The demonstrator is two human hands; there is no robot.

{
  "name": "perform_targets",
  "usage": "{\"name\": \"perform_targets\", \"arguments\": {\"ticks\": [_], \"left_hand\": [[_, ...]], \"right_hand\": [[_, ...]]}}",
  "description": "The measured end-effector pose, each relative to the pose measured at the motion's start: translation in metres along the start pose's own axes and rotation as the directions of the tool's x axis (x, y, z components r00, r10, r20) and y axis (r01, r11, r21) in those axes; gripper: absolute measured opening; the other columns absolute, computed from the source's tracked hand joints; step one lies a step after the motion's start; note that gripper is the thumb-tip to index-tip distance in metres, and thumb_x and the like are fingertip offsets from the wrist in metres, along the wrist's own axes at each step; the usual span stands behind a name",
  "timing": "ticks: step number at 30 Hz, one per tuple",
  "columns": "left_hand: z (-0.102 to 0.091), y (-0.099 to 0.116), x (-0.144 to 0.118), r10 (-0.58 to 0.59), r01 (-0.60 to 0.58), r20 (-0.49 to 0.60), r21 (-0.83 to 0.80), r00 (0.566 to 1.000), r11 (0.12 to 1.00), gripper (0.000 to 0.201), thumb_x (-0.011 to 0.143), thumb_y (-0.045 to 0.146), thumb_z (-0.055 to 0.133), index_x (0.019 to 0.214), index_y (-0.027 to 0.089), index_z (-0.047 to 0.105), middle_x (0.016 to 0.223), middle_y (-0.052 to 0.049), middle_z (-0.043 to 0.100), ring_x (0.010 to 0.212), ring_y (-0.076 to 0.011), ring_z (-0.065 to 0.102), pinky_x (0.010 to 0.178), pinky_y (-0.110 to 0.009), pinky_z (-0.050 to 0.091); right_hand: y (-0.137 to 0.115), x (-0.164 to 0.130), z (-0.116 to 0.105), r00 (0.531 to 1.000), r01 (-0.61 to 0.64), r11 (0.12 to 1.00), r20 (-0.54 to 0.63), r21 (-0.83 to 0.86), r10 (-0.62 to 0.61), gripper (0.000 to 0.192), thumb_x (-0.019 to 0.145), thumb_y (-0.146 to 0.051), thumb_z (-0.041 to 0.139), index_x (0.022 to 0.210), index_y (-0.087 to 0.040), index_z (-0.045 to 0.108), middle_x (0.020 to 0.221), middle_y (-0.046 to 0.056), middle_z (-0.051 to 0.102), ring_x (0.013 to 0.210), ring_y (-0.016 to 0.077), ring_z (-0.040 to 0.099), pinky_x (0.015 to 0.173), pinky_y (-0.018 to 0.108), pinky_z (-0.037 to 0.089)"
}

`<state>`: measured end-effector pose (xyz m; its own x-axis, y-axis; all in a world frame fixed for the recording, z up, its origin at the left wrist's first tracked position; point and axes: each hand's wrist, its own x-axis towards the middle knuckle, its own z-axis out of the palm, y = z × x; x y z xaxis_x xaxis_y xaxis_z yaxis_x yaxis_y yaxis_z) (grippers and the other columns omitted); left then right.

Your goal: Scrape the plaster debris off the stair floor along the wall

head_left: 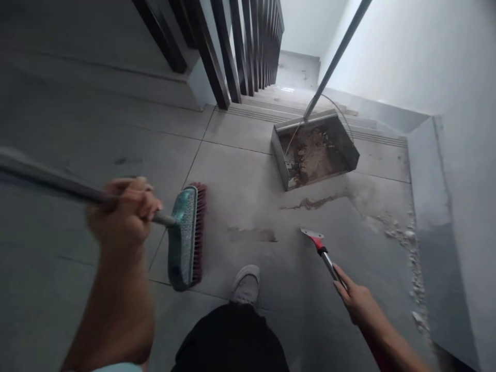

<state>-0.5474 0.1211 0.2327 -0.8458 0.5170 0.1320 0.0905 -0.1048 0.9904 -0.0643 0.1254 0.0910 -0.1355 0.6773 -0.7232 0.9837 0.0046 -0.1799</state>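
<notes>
Your left hand (126, 211) — fingers clamped round handle of push broom (186, 237), teal head with dark-red bristles beside your white shoe (247, 284). Your right hand (358, 299) — fingers wrapped on red-necked scraper (326, 258), blade near brown smear (253, 235); floor contact unclear. Beyond, metal dustpan (280, 159) holding debris (313, 147) near stair edge. Rubble (416, 284) along right wall (457, 181).

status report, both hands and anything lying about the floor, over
Left hand gripping broom. Right hand holding scraper. Dustpan ahead by the steps, debris inside. Loose rubble along right-hand wall.
</notes>
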Motion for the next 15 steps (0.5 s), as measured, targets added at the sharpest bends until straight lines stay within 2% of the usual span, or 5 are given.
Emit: {"name": "perform_targets", "arguments": {"ticks": [3, 8, 10, 12, 15], "left_hand": [[0.031, -0.036, -0.018, -0.101, 0.103, 0.136, -0.012, 0.986, 0.995, 0.026, 0.058, 0.026, 0.072, 0.063, 0.016, 0.049, 0.034, 0.011, 0.037, 0.028, -0.0037, 0.033, 0.032, -0.019, 0.033], [0.126, -0.061, -0.080, -0.209, 0.326, 0.427, -0.223, 0.880, 0.919, 0.028, 0.069, 0.030, 0.066, 0.062, 0.019, 0.041, 0.034, 0.014, 0.027, 0.027, -0.0025, 0.026, 0.034, -0.018, 0.034], [0.162, -0.058, -0.104, -0.199, 0.425, 0.560, -0.308, 0.804, 0.851, 0.029, 0.073, 0.030, 0.062, 0.061, 0.020, 0.038, 0.034, 0.014, 0.024, 0.027, -0.0027, 0.024, 0.034, -0.018, 0.033], [0.187, -0.049, -0.118, -0.191, 0.536, 0.705, -0.306, 0.683, 0.786, 0.029, 0.076, 0.031, 0.058, 0.060, 0.020, 0.036, 0.035, 0.013, 0.023, 0.027, -0.0033, 0.024, 0.034, -0.018, 0.033], [0.194, -0.028, -0.119, -0.197, 0.628, 0.817, -0.238, 0.542, 0.741, 0.031, 0.078, 0.035, 0.054, 0.058, 0.020, 0.034, 0.035, 0.013, 0.023, 0.026, -0.0034, 0.022, 0.033, -0.019, 0.032]], "right_hand": [[0.002, 0.002, 0.003, 0.999, 0.031, 1.000, -0.008, 0.000, -0.031, 0.054, 0.084, -0.043, 0.029, 0.136, -0.027, 0.032, 0.068, 0.004, 0.064, 0.065, 0.0192, 0.063, 0.060, 0.025, 0.041], [0.013, -0.003, 0.020, 1.000, 0.002, 0.999, -0.023, 0.050, -0.001, 0.055, 0.085, -0.042, 0.027, 0.137, -0.027, 0.028, 0.070, 0.005, 0.065, 0.068, 0.0211, 0.064, 0.060, 0.027, 0.041], [0.019, -0.005, 0.027, 0.999, -0.026, 0.998, -0.039, 0.056, 0.028, 0.054, 0.085, -0.042, 0.027, 0.137, -0.027, 0.029, 0.072, 0.006, 0.066, 0.071, 0.0219, 0.064, 0.061, 0.028, 0.042], [0.025, -0.009, 0.029, 0.997, -0.047, 0.998, -0.059, 0.050, 0.050, 0.054, 0.085, -0.042, 0.028, 0.136, -0.026, 0.032, 0.074, 0.007, 0.067, 0.074, 0.0224, 0.065, 0.062, 0.028, 0.043], [0.033, -0.019, 0.023, 0.994, -0.072, 0.997, -0.078, 0.018, 0.073, 0.054, 0.084, -0.043, 0.029, 0.135, -0.025, 0.034, 0.077, 0.007, 0.068, 0.076, 0.0229, 0.065, 0.062, 0.028, 0.043]]}}
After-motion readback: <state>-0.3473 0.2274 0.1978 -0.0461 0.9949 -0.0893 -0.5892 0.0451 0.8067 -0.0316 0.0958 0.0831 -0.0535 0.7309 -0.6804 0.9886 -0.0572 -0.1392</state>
